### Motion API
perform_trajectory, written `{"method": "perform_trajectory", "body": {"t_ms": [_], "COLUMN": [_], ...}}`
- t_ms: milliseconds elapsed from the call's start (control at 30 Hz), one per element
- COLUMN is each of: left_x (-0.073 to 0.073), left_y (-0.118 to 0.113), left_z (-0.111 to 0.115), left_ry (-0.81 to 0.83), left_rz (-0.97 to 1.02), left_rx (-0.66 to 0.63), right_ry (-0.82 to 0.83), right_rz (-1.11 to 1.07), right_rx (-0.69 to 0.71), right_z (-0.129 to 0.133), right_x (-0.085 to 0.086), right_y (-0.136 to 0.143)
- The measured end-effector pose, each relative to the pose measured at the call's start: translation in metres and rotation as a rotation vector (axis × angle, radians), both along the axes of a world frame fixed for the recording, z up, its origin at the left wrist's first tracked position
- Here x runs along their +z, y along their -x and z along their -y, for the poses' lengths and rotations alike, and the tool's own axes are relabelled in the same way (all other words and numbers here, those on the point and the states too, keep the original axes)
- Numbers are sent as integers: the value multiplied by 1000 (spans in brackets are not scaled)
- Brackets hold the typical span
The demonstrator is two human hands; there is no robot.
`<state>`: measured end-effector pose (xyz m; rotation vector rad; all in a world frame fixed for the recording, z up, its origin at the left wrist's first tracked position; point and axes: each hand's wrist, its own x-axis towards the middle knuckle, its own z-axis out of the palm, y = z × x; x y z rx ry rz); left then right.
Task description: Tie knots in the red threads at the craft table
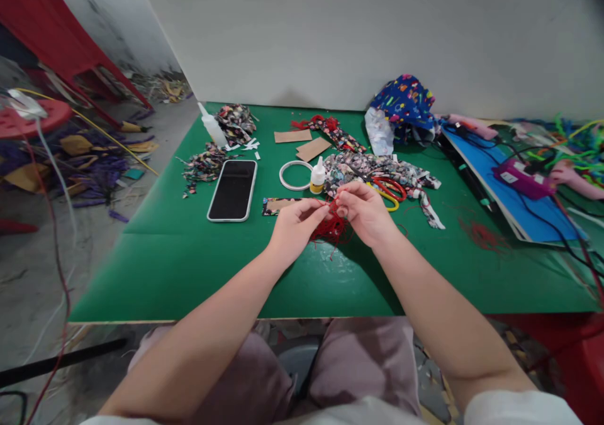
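Observation:
Over the middle of the green table (179,261), my left hand (296,224) and my right hand (363,214) meet with fingertips pinched on fine red thread (329,229). The thread hangs in a loose tangle below the fingers. Just behind sits a small glue bottle (318,176) with a yellow label, beside a white ring (283,176). Scissors (394,189) with red and yellow handles lie right behind my right hand, partly over bunched floral fabric strips (401,170). A floral-edged brown strip (271,207) lies beside my left hand, partly hidden by it.
A phone (233,190) lies at the left, near a white squeeze bottle (213,126) and fabric scraps (236,123). Brown card pieces (314,148) are farther back. Blue patterned cloth (406,107), a blue folder (514,198), a purple device (523,176) and cables occupy the right side.

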<state>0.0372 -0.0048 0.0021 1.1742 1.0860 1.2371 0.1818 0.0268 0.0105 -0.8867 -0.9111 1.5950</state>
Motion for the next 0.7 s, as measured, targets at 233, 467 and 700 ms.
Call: {"method": "perform_trajectory", "body": {"t_ms": [233,467,700], "left_x": [13,26,22], "left_y": [12,29,27], "left_z": [-7,-14,-13], "left_ry": [49,1,8], "left_rz": [146,167,100], "left_rx": [187,228,195], "right_ry": [-192,-267,-118], "right_rz": [110,197,169], "right_rx": [-15,123,148], "right_z": [-4,-17,-17], "right_x": [22,44,17], "right_y": [-16,-9,6]}}
